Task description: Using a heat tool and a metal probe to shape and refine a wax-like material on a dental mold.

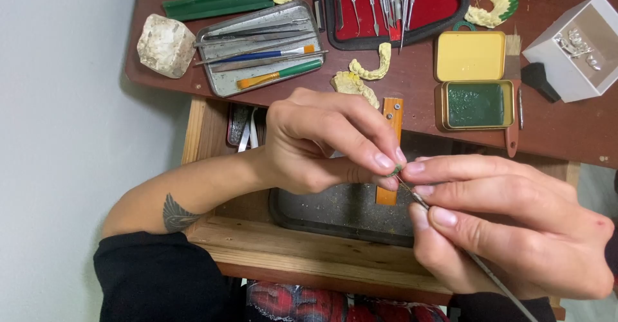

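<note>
Bright, even light; sharp, soft shadows

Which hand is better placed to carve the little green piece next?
Probably the right hand: it already holds the thin metal tool with its tip at the small green piece, which the left hand pinches.

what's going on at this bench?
A person pinches a tiny green piece in the fingertips of the left hand and works its edge with a thin metal tool held in the right hand, above a dark tray in an open wooden drawer. Yellow tooth casts, a metal tray of brushes and an open tin of green wax sit on the table behind.
</note>
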